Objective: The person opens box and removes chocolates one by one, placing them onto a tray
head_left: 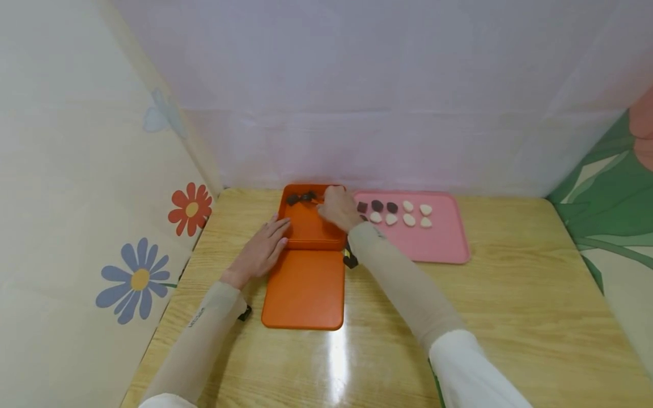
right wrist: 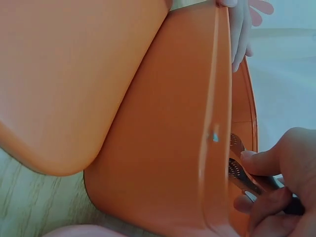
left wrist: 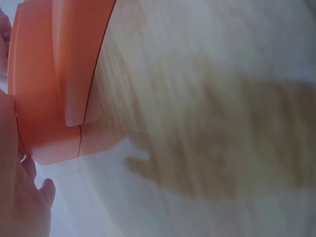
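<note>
An orange box [head_left: 312,245] stands at the back of the table. My right hand [head_left: 339,207] reaches over its right side and grips dark tongs [right wrist: 244,177], whose perforated ends are inside the box. Several dark brown pieces [head_left: 302,198] lie along the box's back wall, left of that hand. My left hand [head_left: 262,246] rests against the box's left side with fingers extended, fingertips at the rim. The orange lid [head_left: 305,289] is folded out flat toward me.
A pink tray [head_left: 444,243] sits right of the box. On it lie rows of dark brown pieces [head_left: 377,205] and white pieces [head_left: 408,220]. The wooden table [head_left: 520,294] ends at a cloth-covered back wall [head_left: 398,147], with a flower-print wall [head_left: 140,280] on the left.
</note>
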### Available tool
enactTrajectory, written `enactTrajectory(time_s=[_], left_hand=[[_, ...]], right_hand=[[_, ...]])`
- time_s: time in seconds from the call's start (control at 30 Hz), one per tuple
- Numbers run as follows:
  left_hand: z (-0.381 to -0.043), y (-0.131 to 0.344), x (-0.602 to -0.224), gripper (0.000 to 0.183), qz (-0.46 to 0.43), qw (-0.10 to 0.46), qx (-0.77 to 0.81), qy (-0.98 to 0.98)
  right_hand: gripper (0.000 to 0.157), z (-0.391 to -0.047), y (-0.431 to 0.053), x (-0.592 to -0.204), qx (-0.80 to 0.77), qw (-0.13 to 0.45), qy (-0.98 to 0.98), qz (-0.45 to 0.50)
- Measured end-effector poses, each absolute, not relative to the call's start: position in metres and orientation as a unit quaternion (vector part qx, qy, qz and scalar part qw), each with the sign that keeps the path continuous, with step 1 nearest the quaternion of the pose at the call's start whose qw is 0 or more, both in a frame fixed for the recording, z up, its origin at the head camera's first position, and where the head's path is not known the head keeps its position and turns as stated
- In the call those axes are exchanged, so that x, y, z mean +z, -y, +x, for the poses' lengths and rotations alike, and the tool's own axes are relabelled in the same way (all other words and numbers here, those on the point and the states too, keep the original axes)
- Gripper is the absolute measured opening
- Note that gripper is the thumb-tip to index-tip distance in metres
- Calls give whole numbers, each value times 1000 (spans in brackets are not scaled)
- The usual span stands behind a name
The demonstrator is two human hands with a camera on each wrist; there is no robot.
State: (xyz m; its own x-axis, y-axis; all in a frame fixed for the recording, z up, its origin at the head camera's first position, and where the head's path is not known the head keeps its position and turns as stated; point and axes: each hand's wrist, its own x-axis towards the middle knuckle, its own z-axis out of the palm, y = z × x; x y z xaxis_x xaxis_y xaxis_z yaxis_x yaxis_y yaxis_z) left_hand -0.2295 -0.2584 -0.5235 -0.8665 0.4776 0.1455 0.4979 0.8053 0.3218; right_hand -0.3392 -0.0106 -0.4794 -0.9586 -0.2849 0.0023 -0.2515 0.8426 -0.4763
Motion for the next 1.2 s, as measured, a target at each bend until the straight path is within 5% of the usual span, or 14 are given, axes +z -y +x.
enactTrajectory(time_s=[0.57,1.2], left_hand=[[-230,258,-525,53,-262,42,-173,948],[-229,258,-522,53,-260,36,-175,949]], right_hand=[[56,-333,3,-475,-265,24,-954,-137],[36,-323,-19,-470,-298,46,-945,-128]])
